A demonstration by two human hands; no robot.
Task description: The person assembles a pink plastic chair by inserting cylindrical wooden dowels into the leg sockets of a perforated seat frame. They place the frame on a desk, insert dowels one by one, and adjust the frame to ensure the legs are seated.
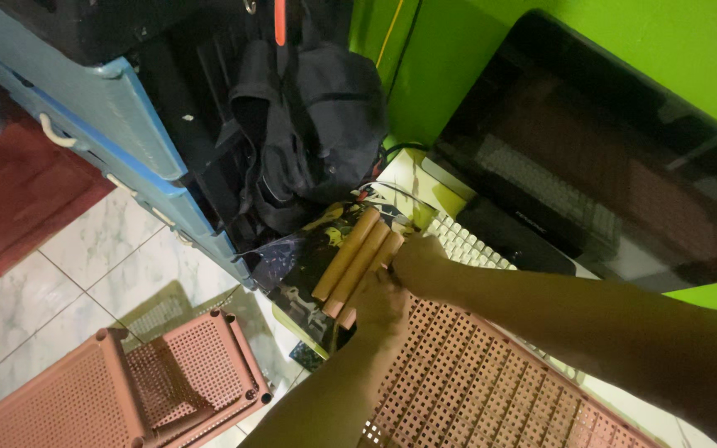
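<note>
In the head view, both hands meet just left of centre in the frame. The left hand [379, 303] comes up from the bottom edge and closes around the lower ends of a bundle of tan tubes [357, 259], which lie side by side and slant up toward the upper right. The right hand [419, 264] reaches in from the right, its fingers curled against the bundle's right edge; it looks clamped on the tubes too, though the fingertips are hidden behind them, so that is only likely. The tubes rest over a dark printed sheet [304, 253] on the desk corner, just left of a white keyboard [462, 242].

Below the hands, toward the lower right, lies a reddish-brown perforated panel [475, 382], touching the forearms. More perforated shelf pieces [168, 386] of the same colour sit on the tiled floor [85, 265] at the lower left. A dark backpack [313, 124] hangs at top centre, and a black monitor [599, 158] fills the upper right against a green wall [674, 50].

The tubes look like stiff, light, smooth plastic: easy to lift, but apt to roll or slide apart if held loosely. Gripping them together near the middle, wrapped all round, seems the safest hold.
</note>
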